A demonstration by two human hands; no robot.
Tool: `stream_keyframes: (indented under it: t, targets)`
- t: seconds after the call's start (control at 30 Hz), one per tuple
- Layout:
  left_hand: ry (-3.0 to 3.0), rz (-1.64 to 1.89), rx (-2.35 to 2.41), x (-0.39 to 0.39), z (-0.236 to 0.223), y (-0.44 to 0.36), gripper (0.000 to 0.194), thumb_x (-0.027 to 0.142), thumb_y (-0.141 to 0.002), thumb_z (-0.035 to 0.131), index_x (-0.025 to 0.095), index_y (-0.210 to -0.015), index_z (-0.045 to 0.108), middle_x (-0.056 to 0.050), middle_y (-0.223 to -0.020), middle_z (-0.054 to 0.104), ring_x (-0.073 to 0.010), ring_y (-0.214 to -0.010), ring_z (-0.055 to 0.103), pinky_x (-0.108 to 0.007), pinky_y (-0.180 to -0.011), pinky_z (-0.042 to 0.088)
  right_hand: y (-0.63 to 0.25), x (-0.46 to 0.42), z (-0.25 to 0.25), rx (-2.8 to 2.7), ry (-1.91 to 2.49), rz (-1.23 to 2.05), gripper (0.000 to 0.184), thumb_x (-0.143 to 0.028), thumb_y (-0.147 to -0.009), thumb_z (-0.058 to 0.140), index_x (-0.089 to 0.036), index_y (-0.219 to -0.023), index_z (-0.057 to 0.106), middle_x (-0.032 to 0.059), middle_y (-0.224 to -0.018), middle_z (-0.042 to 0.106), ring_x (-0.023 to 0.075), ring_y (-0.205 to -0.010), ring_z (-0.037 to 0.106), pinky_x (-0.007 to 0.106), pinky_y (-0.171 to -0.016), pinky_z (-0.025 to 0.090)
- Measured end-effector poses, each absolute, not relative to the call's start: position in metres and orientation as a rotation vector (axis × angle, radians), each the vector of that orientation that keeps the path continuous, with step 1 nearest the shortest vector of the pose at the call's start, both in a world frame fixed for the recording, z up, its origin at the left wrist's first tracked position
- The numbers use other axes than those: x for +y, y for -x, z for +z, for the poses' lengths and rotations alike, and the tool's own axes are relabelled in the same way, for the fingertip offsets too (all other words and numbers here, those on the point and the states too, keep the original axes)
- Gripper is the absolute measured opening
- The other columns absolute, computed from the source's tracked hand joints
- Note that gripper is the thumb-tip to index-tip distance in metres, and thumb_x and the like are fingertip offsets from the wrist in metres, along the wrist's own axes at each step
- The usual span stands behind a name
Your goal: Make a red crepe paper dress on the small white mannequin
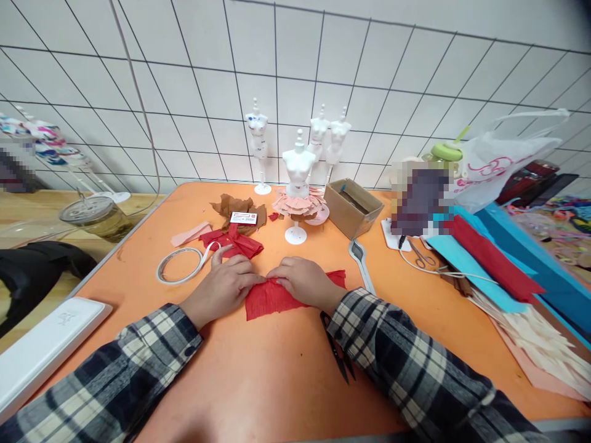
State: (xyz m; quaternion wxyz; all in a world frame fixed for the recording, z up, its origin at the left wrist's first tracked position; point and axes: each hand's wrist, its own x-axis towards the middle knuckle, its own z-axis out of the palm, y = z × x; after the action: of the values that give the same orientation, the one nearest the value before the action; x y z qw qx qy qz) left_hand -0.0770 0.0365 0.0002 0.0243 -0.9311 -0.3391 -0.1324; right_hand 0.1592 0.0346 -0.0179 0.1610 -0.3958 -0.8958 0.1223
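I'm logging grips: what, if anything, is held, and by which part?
The left hand and right hand pinch the crinkled red paper strip by its upper edge.

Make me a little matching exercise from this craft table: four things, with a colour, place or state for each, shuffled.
Things:
1. Tape roll
2. Cardboard box
3. Black scissors
4. Red crepe paper

Descriptions:
A. Partly hidden by the plaid right sleeve
B. At the fingers of the left hand and right hand
C. White and ring-shaped
D. Brown and open-topped

Right pairs: 1-C, 2-D, 3-A, 4-B.
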Motion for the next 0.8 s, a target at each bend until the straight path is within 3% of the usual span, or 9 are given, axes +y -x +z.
stream_keyframes:
  t: [0.2, 0.37, 0.5, 0.57, 0.67, 0.73, 0.8]
  targets:
    - [2.894, -0.298, -0.999, 0.038, 0.002, 0.076, 0.040, 0.010, -0.089, 0.047, 0.034, -0.102, 0.076, -0.002, -0.086, 0.070, -0.0224, -0.094, 0.062, -0.058, -0.109, 0.022, -0.161, 0.033, -0.015, -2.633, 1.133, 0.253, 0.028, -0.024, -0.100, 0.049, -0.030, -0.112, 0.073, 0.0024, -0.092, 0.064, 0.0167, -0.087, 0.058, 0.028, -0.070, 0.039]
    - [2.936, -0.235, -0.981, 0.031, 0.009, 0.075, 0.037, 0.012, -0.087, 0.049, 0.031, -0.103, 0.076, -0.005, -0.097, 0.071, -0.0255, -0.104, 0.061, -0.056, -0.111, 0.023, -0.158, 0.025, -0.005, -2.813, 1.079, 0.026, 0.025, -0.022, -0.100, 0.049, -0.024, -0.112, 0.071, 0.0059, -0.095, 0.064, 0.0192, -0.084, 0.056, 0.030, -0.064, 0.036]
    - [2.978, -0.252, -0.925, 0.033, 0.015, 0.098, 0.030, 0.024, -0.090, 0.053, 0.034, -0.107, 0.075, -0.004, -0.105, 0.073, -0.0291, -0.117, 0.057, -0.054, -0.112, 0.025, -0.160, 0.021, 0.002, -2.854, 1.048, -0.066, 0.023, -0.023, -0.099, 0.050, -0.021, -0.112, 0.070, 0.0068, -0.097, 0.065, 0.0205, -0.085, 0.055, 0.032, -0.064, 0.035]
    - [2.990, -0.323, -0.931, 0.040, 0.016, 0.113, 0.024, 0.031, -0.091, 0.056, 0.036, -0.102, 0.076, -0.002, -0.100, 0.075, -0.0276, -0.110, 0.060, -0.054, -0.112, 0.024, -0.161, 0.021, 0.002, -2.864, 1.027, -0.076, 0.026, -0.024, -0.101, 0.047, -0.022, -0.114, 0.069, 0.0068, -0.101, 0.065, 0.0205, -0.088, 0.055, 0.033, -0.065, 0.035]
    - [2.864, -0.540, -1.120, 0.045, 0.015, 0.121, 0.030, 0.035, -0.095, 0.048, 0.028, -0.105, 0.076, -0.006, -0.098, 0.075, -0.0251, -0.096, 0.065, -0.050, -0.107, 0.035, -0.163, 0.022, 0.000, -2.866, 1.004, -0.093, 0.027, -0.024, -0.102, 0.045, -0.021, -0.115, 0.069, 0.0066, -0.101, 0.065, 0.0202, -0.089, 0.055, 0.033, -0.066, 0.034]
    - [2.857, -0.551, -1.166, 0.040, 0.012, 0.112, 0.040, 0.038, -0.098, 0.041, 0.023, -0.122, 0.070, -0.011, -0.115, 0.072, -0.0277, -0.110, 0.063, -0.048, -0.107, 0.038, -0.163, 0.023, -0.002, -2.855, 0.998, -0.103, 0.026, -0.024, -0.102, 0.046, -0.021, -0.114, 0.069, 0.0065, -0.098, 0.065, 0.0197, -0.088, 0.056, 0.034, -0.067, 0.033]
    - [2.928, -0.350, -1.152, 0.026, 0.006, 0.096, 0.052, 0.045, -0.099, 0.039, 0.021, -0.144, 0.052, -0.013, -0.147, 0.054, -0.0324, -0.137, 0.046, -0.053, -0.116, 0.028, -0.163, 0.023, -0.004, -2.842, 0.984, -0.109, 0.026, -0.025, -0.103, 0.046, -0.020, -0.113, 0.069, 0.0065, -0.097, 0.065, 0.0195, -0.088, 0.056, 0.033, -0.068, 0.033]
